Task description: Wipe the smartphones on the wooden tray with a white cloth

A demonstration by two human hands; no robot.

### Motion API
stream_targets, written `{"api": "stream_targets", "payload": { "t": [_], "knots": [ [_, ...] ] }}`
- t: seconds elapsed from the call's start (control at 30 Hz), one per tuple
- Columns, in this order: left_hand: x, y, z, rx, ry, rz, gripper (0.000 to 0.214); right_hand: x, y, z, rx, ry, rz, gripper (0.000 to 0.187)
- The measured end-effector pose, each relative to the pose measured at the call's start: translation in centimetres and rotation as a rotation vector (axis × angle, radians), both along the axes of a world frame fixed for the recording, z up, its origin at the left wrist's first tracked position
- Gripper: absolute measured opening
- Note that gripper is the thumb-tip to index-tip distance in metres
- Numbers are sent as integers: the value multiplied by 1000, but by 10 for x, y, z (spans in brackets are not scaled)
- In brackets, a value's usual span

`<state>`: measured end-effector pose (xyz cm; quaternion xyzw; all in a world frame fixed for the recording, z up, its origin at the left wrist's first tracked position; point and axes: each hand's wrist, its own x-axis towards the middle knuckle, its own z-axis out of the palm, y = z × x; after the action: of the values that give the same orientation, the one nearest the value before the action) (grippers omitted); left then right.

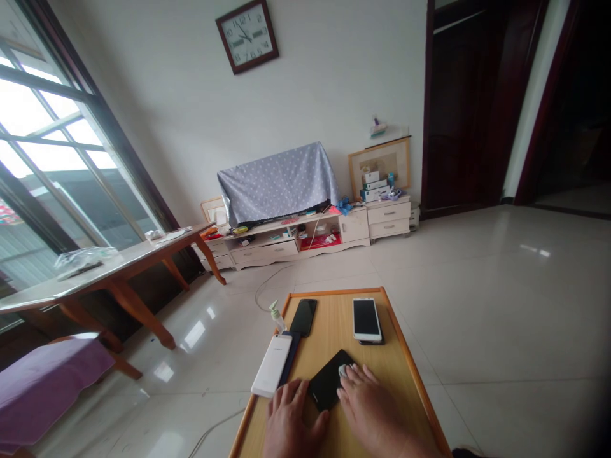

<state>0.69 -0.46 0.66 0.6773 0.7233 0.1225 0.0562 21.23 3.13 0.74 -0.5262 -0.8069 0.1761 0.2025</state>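
A low wooden table with an orange rim lies under my hands. My right hand presses a small pale wad of cloth onto the screen of a black smartphone. My left hand rests flat on the table, its fingers against the phone's lower left edge. Farther up sit a white phone on a dark phone, a black phone, a white OPPO phone, a dark strip and a small pump bottle.
A thin cable runs along the tiled floor beside the low table. A long wooden table and a purple-cushioned stool stand to the left. A cream cabinet with a dotted cloth stands against the far wall.
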Motion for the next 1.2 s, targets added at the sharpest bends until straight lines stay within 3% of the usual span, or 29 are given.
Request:
{"api": "stream_targets", "payload": {
  "t": [0.2,0.47,0.57,0.73,1.0,1.1,1.2],
  "knots": [
    [-4,1,0,-11,-5,-30,64,-20,-23,7,-82,19,230,45],
    [-3,-1,-4,31,-5,-19,64,1,5,0,22,19,-19,46],
    [-4,0,-4,31,-6,-17,64,-6,-3,-2,25,30,39,46],
    [-7,1,-4,3,2,-42,64,-23,-21,1,-35,48,264,44],
    [-4,0,-6,37,-3,-21,65,-3,7,-4,44,37,6,47],
    [-4,1,-6,38,-4,-17,64,-8,0,-7,50,35,32,48],
    [-6,2,-6,21,-7,-27,64,-19,-13,-6,5,71,160,48]
  ]
}}
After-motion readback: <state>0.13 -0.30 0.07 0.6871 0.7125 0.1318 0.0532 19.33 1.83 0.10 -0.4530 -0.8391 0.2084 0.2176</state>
